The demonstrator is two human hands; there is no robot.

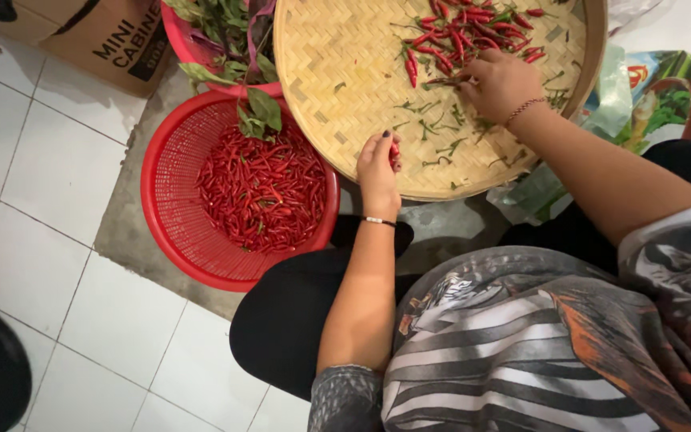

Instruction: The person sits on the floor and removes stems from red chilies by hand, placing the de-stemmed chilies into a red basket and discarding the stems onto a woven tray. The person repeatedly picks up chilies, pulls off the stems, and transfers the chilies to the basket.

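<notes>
I see a brown cardboard box point(97, 36) with black lettering far beyond my left hand point(378, 172). A colourful printed plastic bag point(649, 100) lies just past my right hand point(499, 84).

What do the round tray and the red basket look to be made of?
The round tray looks like woven bamboo or a similar plant strip: pale tan, matt, with a criss-cross weave and a bent rim. The red basket looks like moulded plastic: uniform bright red, slightly glossy, with a fine regular mesh of slots. It holds red chillies.
</notes>
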